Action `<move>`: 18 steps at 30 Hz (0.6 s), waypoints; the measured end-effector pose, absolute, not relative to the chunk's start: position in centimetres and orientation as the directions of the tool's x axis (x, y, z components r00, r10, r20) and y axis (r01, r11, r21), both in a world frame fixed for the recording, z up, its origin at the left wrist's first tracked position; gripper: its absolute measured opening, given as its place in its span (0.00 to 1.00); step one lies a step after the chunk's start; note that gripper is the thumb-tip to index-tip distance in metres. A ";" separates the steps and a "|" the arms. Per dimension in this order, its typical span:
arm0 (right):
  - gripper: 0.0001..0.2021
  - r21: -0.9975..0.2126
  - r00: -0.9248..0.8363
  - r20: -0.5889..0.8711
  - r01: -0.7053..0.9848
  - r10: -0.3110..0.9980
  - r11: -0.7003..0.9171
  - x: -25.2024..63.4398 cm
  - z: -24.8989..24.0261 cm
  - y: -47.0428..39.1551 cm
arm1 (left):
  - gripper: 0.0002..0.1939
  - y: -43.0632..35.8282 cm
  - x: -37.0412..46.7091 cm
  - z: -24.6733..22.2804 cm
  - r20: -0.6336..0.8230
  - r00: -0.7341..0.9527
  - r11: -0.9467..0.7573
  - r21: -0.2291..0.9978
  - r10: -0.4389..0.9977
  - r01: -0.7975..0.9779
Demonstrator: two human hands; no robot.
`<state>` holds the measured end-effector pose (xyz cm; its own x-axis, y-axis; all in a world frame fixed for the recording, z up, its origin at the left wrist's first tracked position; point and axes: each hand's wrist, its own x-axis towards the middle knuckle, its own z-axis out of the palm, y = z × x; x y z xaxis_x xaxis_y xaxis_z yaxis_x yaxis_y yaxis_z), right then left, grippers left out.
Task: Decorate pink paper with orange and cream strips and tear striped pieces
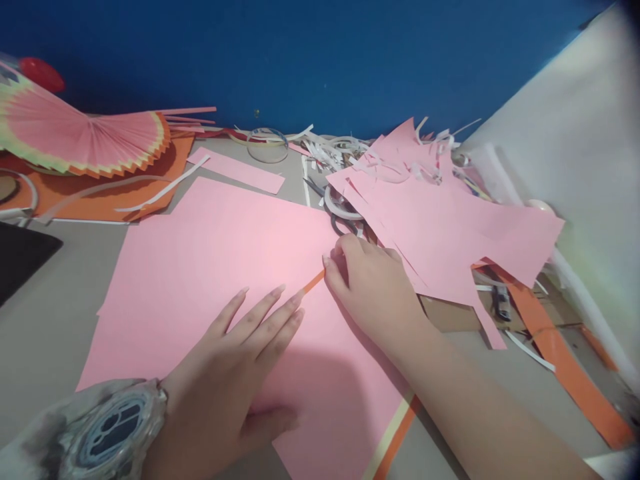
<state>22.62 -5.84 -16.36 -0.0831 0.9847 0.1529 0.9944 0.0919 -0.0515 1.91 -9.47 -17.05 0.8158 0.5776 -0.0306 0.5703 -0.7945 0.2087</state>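
Observation:
Large pink paper sheets lie overlapped on the table in front of me. My left hand, with a clear-strapped watch on the wrist, rests flat on the pink paper, fingers stretched out. Between the two hands runs a narrow orange paper strip; the left fingertips touch its near end. My right hand is closed in a pinch at the strip's far end, against the pink paper. At the bottom, yellow and orange paper edges show beneath the pink sheet.
A pleated pink paper fan lies on orange sheets at the left. Dark-handled scissors and a tape roll are at the back. Cut pink paper, white shreds and an orange strip cover the right. A blue wall stands behind.

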 end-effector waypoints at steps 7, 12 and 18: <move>0.05 -0.097 -0.072 0.153 0.991 0.986 0.088 22.8 -16.4 -5.3 | 0.40 -9.5 1.7 -17.0 -0.034 0.818 -0.793 0.227 0.574 0.566; 0.10 -0.259 -0.061 0.206 0.959 0.977 0.114 23.8 -15.9 -5.2 | 0.39 -9.6 1.7 -16.6 -0.061 0.801 -0.770 0.240 0.595 0.591; 0.09 -0.256 -0.035 0.130 0.964 0.991 0.068 23.7 -15.2 -5.6 | 0.36 -9.8 2.0 -16.6 -0.053 0.794 -0.769 0.216 0.605 0.601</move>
<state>23.68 -5.61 -15.17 -0.0352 0.9909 0.1296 0.9642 0.0678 -0.2565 2.02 -9.81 -16.64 0.7941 0.6054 -0.0535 0.6012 -0.7694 0.2157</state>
